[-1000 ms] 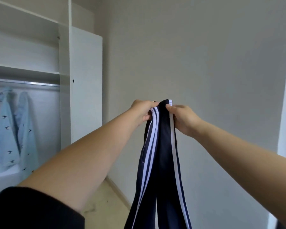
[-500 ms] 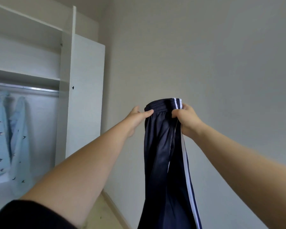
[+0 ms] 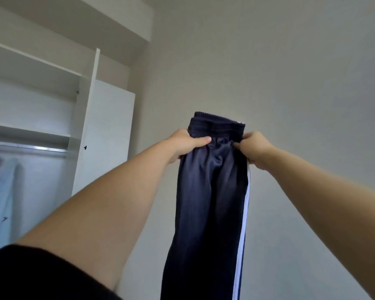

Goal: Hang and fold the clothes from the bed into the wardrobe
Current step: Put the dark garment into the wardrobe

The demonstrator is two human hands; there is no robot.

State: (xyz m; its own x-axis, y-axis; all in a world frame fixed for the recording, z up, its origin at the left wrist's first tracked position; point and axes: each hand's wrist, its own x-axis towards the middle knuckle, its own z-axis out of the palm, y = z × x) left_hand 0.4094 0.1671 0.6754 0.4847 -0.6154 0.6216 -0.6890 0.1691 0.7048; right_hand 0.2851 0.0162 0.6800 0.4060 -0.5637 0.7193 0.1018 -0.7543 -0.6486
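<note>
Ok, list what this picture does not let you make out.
- Head view: legs of the navy trousers are cut off by the bottom edge.
- Fingers of the left hand and right hand are hidden behind the fabric.
- The pale shirt under the rail is blurred and cropped at the left edge.

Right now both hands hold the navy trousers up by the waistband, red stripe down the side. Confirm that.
Not quite: the stripe is white, not red, as the head view shows. Both the left hand and right hand do hold the navy trousers up by the waistband.
</note>
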